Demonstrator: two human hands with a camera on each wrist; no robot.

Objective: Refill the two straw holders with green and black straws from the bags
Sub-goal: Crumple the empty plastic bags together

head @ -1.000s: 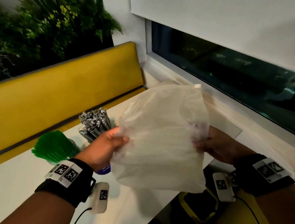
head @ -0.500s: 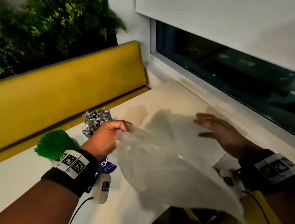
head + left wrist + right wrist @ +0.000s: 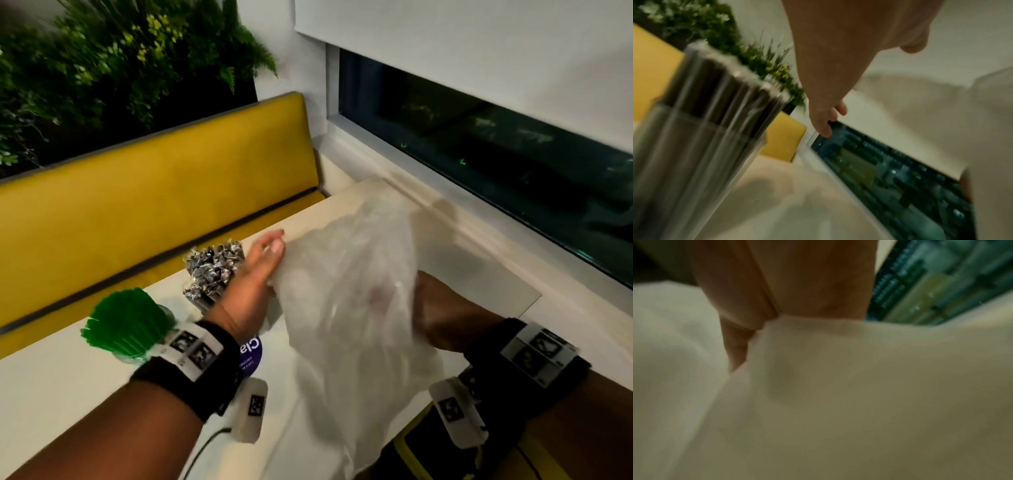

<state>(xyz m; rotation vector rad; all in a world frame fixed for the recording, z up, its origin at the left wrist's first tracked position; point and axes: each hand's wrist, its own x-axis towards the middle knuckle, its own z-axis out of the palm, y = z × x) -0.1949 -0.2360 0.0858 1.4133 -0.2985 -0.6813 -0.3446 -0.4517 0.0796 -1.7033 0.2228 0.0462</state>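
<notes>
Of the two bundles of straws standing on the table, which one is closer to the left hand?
The wrapped black straws: they stand right beside the left hand. The green straws stand farther left, near the wristband.

Green straws [image 3: 128,323], silver-wrapped straws [image 3: 212,269], yellow bench [image 3: 154,202], translucent white bag [image 3: 346,308].

Dim warm indoor light; dark window; both wrist views motion-blurred, soft shadows
</notes>
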